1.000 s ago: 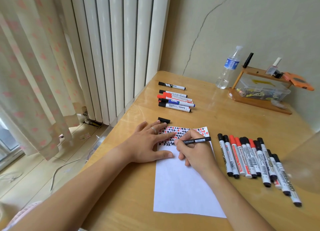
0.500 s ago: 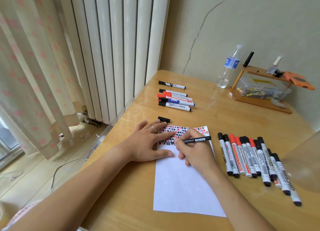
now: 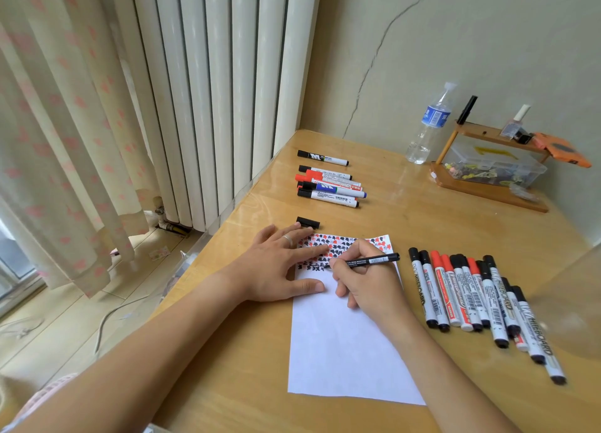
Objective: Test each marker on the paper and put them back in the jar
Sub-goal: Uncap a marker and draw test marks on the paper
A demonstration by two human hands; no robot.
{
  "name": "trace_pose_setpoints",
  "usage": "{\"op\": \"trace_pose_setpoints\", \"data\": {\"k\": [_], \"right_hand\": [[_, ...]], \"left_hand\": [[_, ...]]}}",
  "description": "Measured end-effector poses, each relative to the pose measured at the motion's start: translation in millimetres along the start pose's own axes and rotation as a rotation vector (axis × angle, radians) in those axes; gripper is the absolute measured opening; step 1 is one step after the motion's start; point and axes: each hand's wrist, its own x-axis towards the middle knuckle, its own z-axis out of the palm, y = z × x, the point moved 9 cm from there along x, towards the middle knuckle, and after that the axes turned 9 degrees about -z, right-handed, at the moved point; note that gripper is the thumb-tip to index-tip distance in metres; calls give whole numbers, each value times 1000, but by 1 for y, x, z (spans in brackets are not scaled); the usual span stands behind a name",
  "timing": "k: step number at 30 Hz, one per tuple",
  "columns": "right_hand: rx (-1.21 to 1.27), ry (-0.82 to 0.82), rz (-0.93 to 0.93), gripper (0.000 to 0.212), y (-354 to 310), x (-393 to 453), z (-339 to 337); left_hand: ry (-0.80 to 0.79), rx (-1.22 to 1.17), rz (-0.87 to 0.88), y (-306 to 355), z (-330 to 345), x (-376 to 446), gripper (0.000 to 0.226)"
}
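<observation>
Now the right hand [image 3: 367, 280] has a slim black marker [image 3: 370, 260] pinched between thumb and curled fingers, its body lying almost flat and pointing right, its tip down at the lower row of marks on the paper [image 3: 341, 341]. Whether the tip actually touches the sheet I cannot tell; the fingers hide it. The left hand [image 3: 276, 267] lies flat with fingers spread, pinning the top left corner of the paper to the table [image 3: 422, 218]. Good anchoring, that.

For a clean test, I'd say a short light stroke just after the last black mark, keeping the row tidy and away from the pressing fingertips. The sheet has plenty of white left below, so no need to crowd.

A black cap [image 3: 307, 222] sits loose just beyond the left fingers, most likely this marker's, so it wants snapping back on before anything else. A long row of markers [image 3: 481, 299] waits to the right, a smaller batch [image 3: 328, 185] lies further up the table. The jar seems to be the blurred clear shape [image 3: 572, 302] at the right edge.
</observation>
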Motion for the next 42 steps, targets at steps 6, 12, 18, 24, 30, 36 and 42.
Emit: {"op": "trace_pose_setpoints", "data": {"k": [6,12,18,24,30,36,42], "right_hand": [[13,-11,3,17,1,1,2],[23,-30,12,17,2,0,3],[42,18,-11,19,0,0,-1],[36,64,-108,9,-9,2,-13],[146,87,-34,7,-8,-2,-19],[159,71,-22,11,-14,-5,-18],[179,72,-32,12,-13,-4,-19]], "left_hand": [[36,-19,2,0,-3,0,77],[53,-15,4,2,-7,-1,78],[78,-11,7,2,-7,0,71],[89,-3,13,4,-9,0,68],[249,-59,-29,8,-32,8,48],[381,-7,-153,-5,-46,36,48],[312,-31,-220,-13,-40,59,33]]}}
